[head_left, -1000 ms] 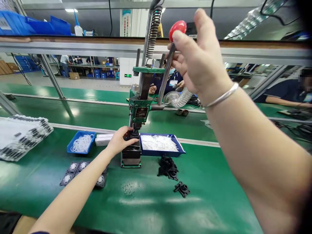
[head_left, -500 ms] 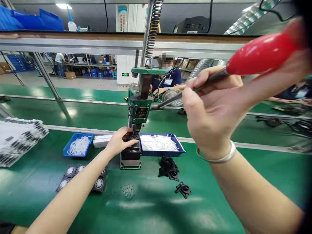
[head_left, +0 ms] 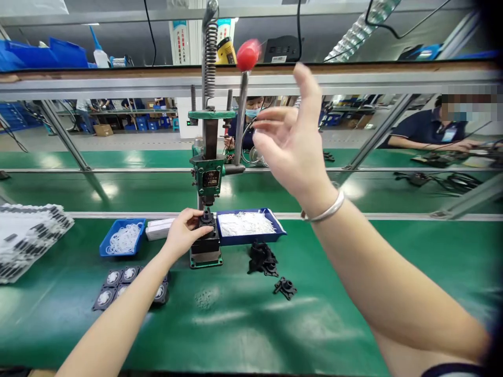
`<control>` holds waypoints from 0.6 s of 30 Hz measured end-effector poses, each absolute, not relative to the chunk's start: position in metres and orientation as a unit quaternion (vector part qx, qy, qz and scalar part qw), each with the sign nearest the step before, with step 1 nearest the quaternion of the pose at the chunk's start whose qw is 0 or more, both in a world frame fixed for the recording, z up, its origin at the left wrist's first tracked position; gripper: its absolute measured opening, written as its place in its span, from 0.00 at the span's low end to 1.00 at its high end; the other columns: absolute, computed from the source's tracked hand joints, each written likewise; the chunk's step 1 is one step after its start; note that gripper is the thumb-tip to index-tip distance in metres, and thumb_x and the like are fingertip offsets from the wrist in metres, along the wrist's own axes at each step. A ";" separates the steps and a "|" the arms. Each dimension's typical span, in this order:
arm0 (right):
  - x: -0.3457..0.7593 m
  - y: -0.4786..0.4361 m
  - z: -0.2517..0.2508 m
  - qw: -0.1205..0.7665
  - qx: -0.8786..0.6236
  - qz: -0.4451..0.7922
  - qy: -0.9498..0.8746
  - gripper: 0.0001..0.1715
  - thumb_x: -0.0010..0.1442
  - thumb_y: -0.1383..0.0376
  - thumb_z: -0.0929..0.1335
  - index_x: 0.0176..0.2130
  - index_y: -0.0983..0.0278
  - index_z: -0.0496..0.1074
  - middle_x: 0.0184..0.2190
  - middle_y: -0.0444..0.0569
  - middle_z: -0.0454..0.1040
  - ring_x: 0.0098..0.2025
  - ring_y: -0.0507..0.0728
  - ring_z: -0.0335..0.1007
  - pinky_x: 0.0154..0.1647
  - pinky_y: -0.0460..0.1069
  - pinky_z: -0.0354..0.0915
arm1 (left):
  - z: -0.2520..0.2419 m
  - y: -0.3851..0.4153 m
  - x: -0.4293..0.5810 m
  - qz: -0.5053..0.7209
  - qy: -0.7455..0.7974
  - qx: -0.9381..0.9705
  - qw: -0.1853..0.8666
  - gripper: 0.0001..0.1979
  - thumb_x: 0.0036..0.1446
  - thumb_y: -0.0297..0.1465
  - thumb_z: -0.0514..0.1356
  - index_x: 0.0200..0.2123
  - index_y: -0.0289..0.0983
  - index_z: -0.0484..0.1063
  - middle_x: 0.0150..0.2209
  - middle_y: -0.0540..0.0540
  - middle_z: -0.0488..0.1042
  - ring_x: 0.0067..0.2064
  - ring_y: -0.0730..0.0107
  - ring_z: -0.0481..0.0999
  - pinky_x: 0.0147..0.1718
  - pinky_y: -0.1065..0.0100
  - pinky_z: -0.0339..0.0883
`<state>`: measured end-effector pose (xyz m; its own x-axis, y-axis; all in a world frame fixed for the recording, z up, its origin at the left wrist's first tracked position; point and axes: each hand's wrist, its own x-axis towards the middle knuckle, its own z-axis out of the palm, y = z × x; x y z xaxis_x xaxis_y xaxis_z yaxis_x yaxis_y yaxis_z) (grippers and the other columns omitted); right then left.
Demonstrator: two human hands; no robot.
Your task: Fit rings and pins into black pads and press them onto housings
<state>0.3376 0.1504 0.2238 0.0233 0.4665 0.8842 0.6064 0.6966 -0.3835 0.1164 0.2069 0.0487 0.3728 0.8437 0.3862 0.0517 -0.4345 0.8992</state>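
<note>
A green hand press (head_left: 208,178) stands on the green belt, its lever upright with a red knob (head_left: 247,54) at the top. My left hand (head_left: 184,231) is closed on a small black part (head_left: 206,219) seated on the press's black fixture block (head_left: 205,243) under the ram. In the air to the right of the lever, my right hand (head_left: 293,144) is open with fingers spread, holding nothing; a silver bangle sits on its wrist.
A blue tray of white rings (head_left: 123,238), a blue tray of white pieces (head_left: 247,225), finished square black parts (head_left: 118,285) and loose black parts (head_left: 263,259) lie around the press. Stacked sheets (head_left: 27,238) sit far left. A person (head_left: 432,131) works across the line.
My right hand pulled the red-knobbed lever down, then let go; the lever has sprung back upright and the hand is now open beside it. The left hand stayed on the part.
</note>
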 end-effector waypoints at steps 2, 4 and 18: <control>0.332 0.136 0.195 0.576 -0.413 0.004 -0.705 0.43 0.64 0.64 0.67 0.69 0.57 0.42 0.48 0.51 0.68 0.46 0.56 0.71 0.53 0.55 0.72 | 0.048 0.187 0.116 0.473 0.314 0.707 0.422 0.19 0.49 0.37 0.70 0.42 0.37 0.73 0.42 0.46 0.72 0.44 0.64 0.77 0.49 0.59 0.73; 0.319 0.115 0.151 0.522 -0.459 0.089 -0.713 0.44 0.64 0.62 0.68 0.69 0.60 0.42 0.48 0.53 0.68 0.41 0.55 0.72 0.48 0.54 0.74 | 0.046 0.165 0.117 0.487 0.312 0.720 0.383 0.16 0.52 0.35 0.69 0.44 0.39 0.74 0.43 0.45 0.72 0.46 0.63 0.75 0.48 0.60 0.72; 0.359 0.054 0.012 0.419 -0.715 -0.018 -0.559 0.30 0.57 0.41 0.66 0.45 0.61 0.65 0.37 0.56 0.73 0.32 0.63 0.75 0.33 0.59 0.73 | 0.002 0.092 0.150 0.443 0.293 0.837 0.131 0.34 0.62 0.35 0.61 0.66 0.39 0.49 0.53 0.35 0.67 0.55 0.52 0.70 0.54 0.53 0.69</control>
